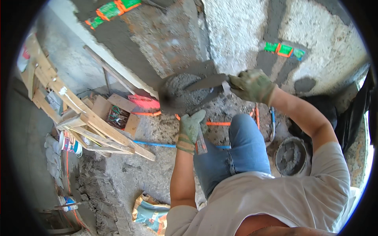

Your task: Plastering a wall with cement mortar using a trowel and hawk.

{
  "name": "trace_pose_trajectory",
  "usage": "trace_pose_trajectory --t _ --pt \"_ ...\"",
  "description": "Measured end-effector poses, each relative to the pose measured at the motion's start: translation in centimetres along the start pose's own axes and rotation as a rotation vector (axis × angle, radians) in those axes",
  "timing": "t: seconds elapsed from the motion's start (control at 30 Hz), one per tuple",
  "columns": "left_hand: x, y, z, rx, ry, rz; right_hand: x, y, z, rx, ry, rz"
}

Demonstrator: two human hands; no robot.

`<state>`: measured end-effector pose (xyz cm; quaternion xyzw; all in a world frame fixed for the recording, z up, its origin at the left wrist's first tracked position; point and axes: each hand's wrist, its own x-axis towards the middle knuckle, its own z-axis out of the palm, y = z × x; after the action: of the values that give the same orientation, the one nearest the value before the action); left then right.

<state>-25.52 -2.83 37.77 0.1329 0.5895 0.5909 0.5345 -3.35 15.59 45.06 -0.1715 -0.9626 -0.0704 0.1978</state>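
Note:
My left hand [191,125], in a grey-green work glove, is closed round the handle [201,144] of a dark mortar pan. Its worn end sticks out below my fist. The dark pan [167,103] carries a heap of wet grey mortar [179,87] and is held up near the foot of the wall. My right hand [252,84], gloved too, grips a trowel [208,82]. The trowel's blade points left and lies over the mortar; whether its underside touches is hidden. The trowel's handle is mostly covered by my fingers.
Ahead, the rough wall [236,35] has grey mortar strips and green-orange boxes [284,50]. A wooden ladder-like frame [84,112] leans at left beside a box of tools [118,114]. A mortar bucket [290,156] stands at right. Orange and blue pipes [153,144] and a sack [151,214] lie around.

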Motion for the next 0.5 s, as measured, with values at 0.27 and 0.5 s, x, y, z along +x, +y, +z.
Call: trace_pose_trajectory --t 0.27,0.5 --pt "-1.5 4.6 -2.1 0.194 -0.004 0.117 -0.9 -1.3 0.4 -0.060 -0.062 -0.009" --pt "-2.6 4.5 -4.3 0.208 -0.112 0.121 1.9 -4.5 2.6 -0.074 0.016 0.083"
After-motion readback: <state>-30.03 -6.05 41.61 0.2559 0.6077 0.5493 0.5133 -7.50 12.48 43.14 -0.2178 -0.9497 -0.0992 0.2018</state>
